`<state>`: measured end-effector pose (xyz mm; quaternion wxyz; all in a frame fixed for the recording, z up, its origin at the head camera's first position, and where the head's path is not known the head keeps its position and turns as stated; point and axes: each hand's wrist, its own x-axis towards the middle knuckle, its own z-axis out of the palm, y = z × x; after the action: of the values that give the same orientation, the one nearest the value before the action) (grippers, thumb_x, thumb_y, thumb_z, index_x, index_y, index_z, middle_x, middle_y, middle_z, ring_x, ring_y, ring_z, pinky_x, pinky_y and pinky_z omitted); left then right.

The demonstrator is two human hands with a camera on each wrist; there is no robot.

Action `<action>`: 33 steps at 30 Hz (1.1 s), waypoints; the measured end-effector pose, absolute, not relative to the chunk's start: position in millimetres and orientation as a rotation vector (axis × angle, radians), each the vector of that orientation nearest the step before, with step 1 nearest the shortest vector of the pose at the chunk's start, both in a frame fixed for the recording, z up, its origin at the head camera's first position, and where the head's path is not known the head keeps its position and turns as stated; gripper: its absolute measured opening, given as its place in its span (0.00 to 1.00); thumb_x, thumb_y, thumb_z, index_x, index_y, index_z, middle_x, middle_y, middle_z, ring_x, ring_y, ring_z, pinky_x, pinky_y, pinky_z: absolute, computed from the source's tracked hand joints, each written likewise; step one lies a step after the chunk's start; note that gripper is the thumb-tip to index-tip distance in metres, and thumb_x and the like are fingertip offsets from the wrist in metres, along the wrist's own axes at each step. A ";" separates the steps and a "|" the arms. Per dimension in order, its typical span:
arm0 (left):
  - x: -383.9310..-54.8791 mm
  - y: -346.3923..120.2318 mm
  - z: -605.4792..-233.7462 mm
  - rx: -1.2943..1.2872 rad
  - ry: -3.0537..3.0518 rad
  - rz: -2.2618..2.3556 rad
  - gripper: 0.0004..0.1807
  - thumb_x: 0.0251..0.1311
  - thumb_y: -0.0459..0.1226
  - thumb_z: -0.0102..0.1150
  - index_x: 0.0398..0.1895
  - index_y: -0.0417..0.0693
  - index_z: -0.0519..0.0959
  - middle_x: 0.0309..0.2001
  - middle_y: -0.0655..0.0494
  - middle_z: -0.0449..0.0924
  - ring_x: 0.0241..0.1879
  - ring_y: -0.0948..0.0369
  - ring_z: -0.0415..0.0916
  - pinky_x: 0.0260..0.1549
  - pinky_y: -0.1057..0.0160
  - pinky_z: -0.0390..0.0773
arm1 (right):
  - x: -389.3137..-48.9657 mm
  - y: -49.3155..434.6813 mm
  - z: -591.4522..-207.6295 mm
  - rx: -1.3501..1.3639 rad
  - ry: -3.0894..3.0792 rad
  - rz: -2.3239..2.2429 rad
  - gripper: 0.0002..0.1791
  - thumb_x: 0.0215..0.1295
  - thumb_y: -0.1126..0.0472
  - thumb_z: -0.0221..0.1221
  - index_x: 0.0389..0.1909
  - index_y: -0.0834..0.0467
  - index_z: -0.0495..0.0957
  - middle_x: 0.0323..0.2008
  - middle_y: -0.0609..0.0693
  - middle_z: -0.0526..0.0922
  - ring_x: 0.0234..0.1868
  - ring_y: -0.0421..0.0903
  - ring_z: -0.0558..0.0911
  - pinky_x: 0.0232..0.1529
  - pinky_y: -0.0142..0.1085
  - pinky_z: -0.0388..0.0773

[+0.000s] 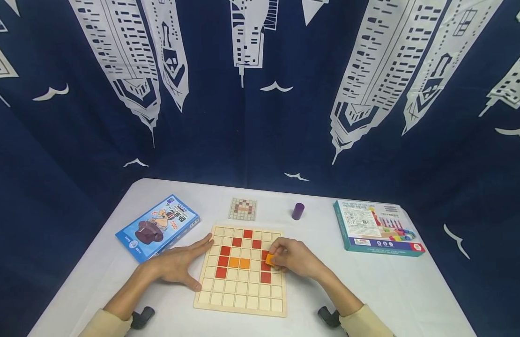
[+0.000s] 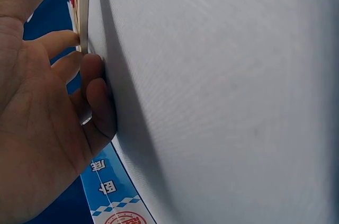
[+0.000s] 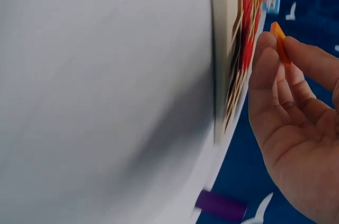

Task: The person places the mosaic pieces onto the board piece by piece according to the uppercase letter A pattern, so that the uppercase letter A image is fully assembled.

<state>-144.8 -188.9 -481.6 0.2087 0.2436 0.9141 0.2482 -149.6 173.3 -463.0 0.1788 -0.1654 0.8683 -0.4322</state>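
Note:
A square wooden grid board point(image 1: 240, 299) lies on the white table, with several red tiles point(image 1: 221, 272) and two orange tiles point(image 1: 244, 263) set in its cells. My right hand point(image 1: 297, 257) pinches an orange tile point(image 1: 270, 260) between thumb and fingers over the board's right side; the right wrist view shows this orange tile point(image 3: 280, 44) held at the fingertips. With thumb and fingers spread, my left hand point(image 1: 177, 264) rests at the board's left edge. In the left wrist view, fingertips of the left hand point(image 2: 47, 97) meet the board's side.
Behind the board lie a small pattern card point(image 1: 243, 209) and a standing purple cylinder point(image 1: 298, 211). A blue game box point(image 1: 159, 227) sits by my left hand. At the right is a teal-edged box point(image 1: 378, 228). A dark blue printed curtain point(image 1: 243, 126) hangs behind the table.

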 end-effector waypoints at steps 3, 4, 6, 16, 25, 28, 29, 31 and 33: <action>-145.0 -189.5 -482.7 0.680 2.544 0.690 0.69 0.33 0.62 0.79 0.81 0.54 0.54 0.82 0.55 0.43 0.77 0.44 0.50 0.68 0.34 0.60 | -149.5 160.5 -464.2 -0.547 2.478 -1.152 0.06 0.63 0.66 0.66 0.38 0.55 0.80 0.29 0.46 0.80 0.27 0.42 0.81 0.31 0.34 0.79; -144.9 -189.6 -482.4 0.678 2.543 0.689 0.69 0.33 0.62 0.79 0.81 0.55 0.54 0.82 0.55 0.43 0.78 0.44 0.50 0.68 0.34 0.60 | -149.3 156.9 -464.6 -0.568 2.491 -1.128 0.06 0.63 0.65 0.66 0.37 0.54 0.80 0.28 0.44 0.80 0.27 0.40 0.80 0.30 0.32 0.77; -145.1 -189.6 -482.5 0.676 2.543 0.691 0.69 0.33 0.62 0.80 0.81 0.55 0.54 0.82 0.55 0.43 0.78 0.44 0.50 0.68 0.34 0.60 | -149.0 150.5 -465.6 -0.605 2.529 -1.075 0.06 0.62 0.63 0.68 0.36 0.52 0.80 0.27 0.42 0.79 0.27 0.38 0.77 0.31 0.31 0.74; -143.9 -188.3 -478.1 0.664 2.541 0.706 0.68 0.34 0.59 0.81 0.80 0.54 0.55 0.82 0.54 0.43 0.77 0.44 0.50 0.68 0.34 0.60 | -147.4 133.8 -468.5 -0.640 2.639 -0.951 0.07 0.62 0.62 0.68 0.35 0.50 0.80 0.25 0.38 0.77 0.27 0.37 0.74 0.33 0.31 0.73; -144.2 -189.3 -479.9 0.674 2.541 0.696 0.67 0.35 0.61 0.79 0.81 0.54 0.54 0.82 0.54 0.43 0.77 0.45 0.51 0.68 0.35 0.61 | -146.8 129.0 -469.5 -0.633 2.696 -0.855 0.06 0.60 0.62 0.70 0.33 0.50 0.81 0.23 0.39 0.76 0.27 0.37 0.74 0.31 0.30 0.73; -144.0 -189.4 -479.8 0.685 2.538 0.710 0.68 0.35 0.60 0.80 0.80 0.52 0.54 0.82 0.53 0.43 0.77 0.44 0.51 0.68 0.34 0.61 | -146.7 127.8 -468.7 -0.633 2.722 -0.820 0.07 0.60 0.62 0.70 0.31 0.50 0.81 0.24 0.39 0.75 0.27 0.37 0.73 0.31 0.30 0.72; -143.9 -189.5 -479.7 0.686 2.537 0.713 0.68 0.35 0.60 0.80 0.80 0.52 0.54 0.82 0.53 0.43 0.77 0.44 0.51 0.68 0.34 0.60 | -146.6 127.4 -468.4 -0.635 2.731 -0.811 0.07 0.60 0.62 0.70 0.31 0.50 0.81 0.24 0.39 0.75 0.27 0.37 0.73 0.31 0.30 0.72; -143.9 -189.6 -479.8 0.686 2.535 0.717 0.68 0.34 0.60 0.80 0.80 0.52 0.54 0.82 0.53 0.43 0.78 0.44 0.50 0.69 0.35 0.60 | -146.4 126.6 -467.8 -0.639 2.752 -0.788 0.06 0.59 0.62 0.70 0.31 0.50 0.81 0.24 0.39 0.75 0.27 0.37 0.73 0.30 0.30 0.71; -144.0 -189.6 -479.7 0.684 2.534 0.718 0.69 0.33 0.61 0.80 0.81 0.53 0.54 0.82 0.54 0.42 0.78 0.44 0.49 0.69 0.35 0.59 | -146.4 126.2 -467.6 -0.641 2.767 -0.772 0.06 0.59 0.62 0.70 0.30 0.50 0.82 0.24 0.39 0.74 0.27 0.37 0.72 0.30 0.30 0.71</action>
<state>-144.0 -189.6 -479.7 0.2087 0.2459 0.9108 0.2579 -146.4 126.2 -467.6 0.0988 -0.2168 0.9355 -0.2610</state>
